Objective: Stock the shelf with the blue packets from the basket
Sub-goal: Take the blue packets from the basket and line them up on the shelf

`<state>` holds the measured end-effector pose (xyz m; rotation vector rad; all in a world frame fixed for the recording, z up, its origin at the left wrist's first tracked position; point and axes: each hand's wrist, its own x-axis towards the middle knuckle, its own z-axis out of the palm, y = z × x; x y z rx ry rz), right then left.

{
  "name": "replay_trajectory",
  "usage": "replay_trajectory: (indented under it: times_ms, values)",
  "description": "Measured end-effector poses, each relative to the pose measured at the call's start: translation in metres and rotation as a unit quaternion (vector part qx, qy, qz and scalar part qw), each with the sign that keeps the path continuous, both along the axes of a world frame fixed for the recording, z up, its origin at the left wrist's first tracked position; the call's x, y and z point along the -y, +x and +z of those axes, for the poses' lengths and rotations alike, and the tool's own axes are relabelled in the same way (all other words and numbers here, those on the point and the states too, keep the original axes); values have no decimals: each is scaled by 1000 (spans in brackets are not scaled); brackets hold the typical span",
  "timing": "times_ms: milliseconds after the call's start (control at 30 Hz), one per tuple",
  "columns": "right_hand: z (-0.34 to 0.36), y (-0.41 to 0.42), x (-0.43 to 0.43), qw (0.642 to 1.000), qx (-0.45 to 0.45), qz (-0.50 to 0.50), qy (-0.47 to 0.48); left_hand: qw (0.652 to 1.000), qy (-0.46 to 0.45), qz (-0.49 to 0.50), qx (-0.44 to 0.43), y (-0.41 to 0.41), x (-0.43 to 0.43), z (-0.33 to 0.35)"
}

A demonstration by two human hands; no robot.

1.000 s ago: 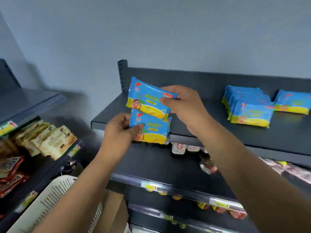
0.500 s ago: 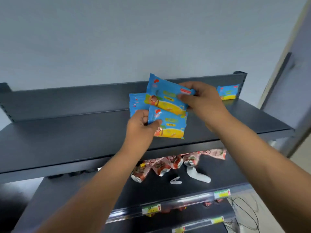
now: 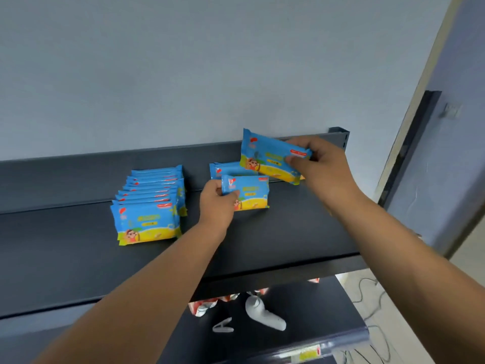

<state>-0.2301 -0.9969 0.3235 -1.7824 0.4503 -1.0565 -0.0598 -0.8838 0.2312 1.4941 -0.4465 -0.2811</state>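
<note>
While half a second ago both blue packets were in the air, the lower packet (image 3: 246, 193) now seems to rest on the shelf (image 3: 288, 232), just before a placed packet (image 3: 225, 169). The left hand (image 3: 216, 203) pinches its corner. The right hand (image 3: 322, 164) grips the upper packet (image 3: 270, 158), raised behind. A full row (image 3: 149, 203) stands further left, so both hands probably only need to let go.

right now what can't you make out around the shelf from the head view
Basket: outside the head view's edges.
Back packet: mostly covered by the lower packet in the left hand and the upper packet in the right hand; one or several, cannot tell.
Standing row: count unclear, its front one hides the rest.
Red-and-white packs: cut off by the top shelf.
Packet print: too blurred to read.
</note>
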Motion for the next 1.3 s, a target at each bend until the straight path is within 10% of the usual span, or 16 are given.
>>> replay_trajectory:
  times_ms: [467, 1300]
  values:
    - [-24, 18, 37, 998, -52, 30, -20, 971, 147, 158, 100, 48, 35, -14]
    - [-82, 113, 46, 933, -220, -91, -272, 993, -84, 64, -45, 50, 27, -23]
